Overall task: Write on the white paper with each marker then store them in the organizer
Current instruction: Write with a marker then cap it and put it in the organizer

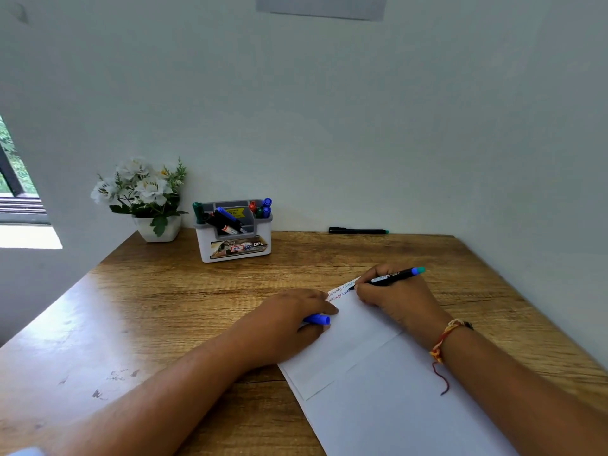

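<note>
On the desk, where I look: I see a brown wooden table with two bare hands working on it.
White paper: the white paper lies flat near me, tilted, with its far corner pointing at the wall. A fold line runs across it.
Writing: I see two small lines of writing at the far corner of the paper, in red and blue. It is too tiny for me to read.
Right hand: my view shows the right hand gripping a black marker with a teal end. The tip touches the paper by the writing, and the teal end points to the right.
Left hand: the left hand lies knuckles up on the left edge of the paper. Its fingers are curled around a blue cap that sticks out toward the right.
Wrist: a red and yellow thread band is tied on the right wrist, and a loose red end hangs over the paper.
Organizer: the white and grey organizer stands far back near the wall. Green, blue, red and black markers stick out of its slots.
Spare pen: one more black marker with a teal end lies along the wall, right of the organizer and well apart from it.
Flowers: a white pot of white flowers stands just left of the organizer.
</note>
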Demonstrator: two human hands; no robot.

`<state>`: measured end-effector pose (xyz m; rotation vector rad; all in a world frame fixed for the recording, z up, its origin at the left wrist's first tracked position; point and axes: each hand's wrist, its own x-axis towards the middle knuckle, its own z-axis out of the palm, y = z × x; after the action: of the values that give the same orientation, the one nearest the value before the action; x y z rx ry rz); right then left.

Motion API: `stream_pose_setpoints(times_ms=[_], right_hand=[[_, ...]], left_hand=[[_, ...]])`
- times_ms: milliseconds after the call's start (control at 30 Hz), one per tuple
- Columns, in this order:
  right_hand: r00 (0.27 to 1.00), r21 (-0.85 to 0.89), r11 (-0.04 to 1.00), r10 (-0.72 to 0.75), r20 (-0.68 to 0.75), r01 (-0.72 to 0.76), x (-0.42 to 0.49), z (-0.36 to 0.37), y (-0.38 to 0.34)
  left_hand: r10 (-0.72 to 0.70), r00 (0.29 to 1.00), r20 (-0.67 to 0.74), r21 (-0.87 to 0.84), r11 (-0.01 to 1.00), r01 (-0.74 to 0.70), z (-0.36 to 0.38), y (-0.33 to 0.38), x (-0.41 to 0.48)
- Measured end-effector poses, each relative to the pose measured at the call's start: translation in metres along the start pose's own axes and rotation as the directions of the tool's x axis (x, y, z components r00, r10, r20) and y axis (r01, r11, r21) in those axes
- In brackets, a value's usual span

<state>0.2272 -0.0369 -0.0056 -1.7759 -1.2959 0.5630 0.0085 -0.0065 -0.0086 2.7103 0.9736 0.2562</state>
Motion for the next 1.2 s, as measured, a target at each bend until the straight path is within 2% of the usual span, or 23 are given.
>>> stream_pose_setpoints(times_ms=[1200], right_hand=[[0.997,0.035,0.997,0.070,-0.038,-0.069,0.0042,-0.0011,0.0030]], left_hand=[[-0.007,1.000,0.000,-0.028,1.000,0.007,0.0000,-0.0005,-0.0010]])
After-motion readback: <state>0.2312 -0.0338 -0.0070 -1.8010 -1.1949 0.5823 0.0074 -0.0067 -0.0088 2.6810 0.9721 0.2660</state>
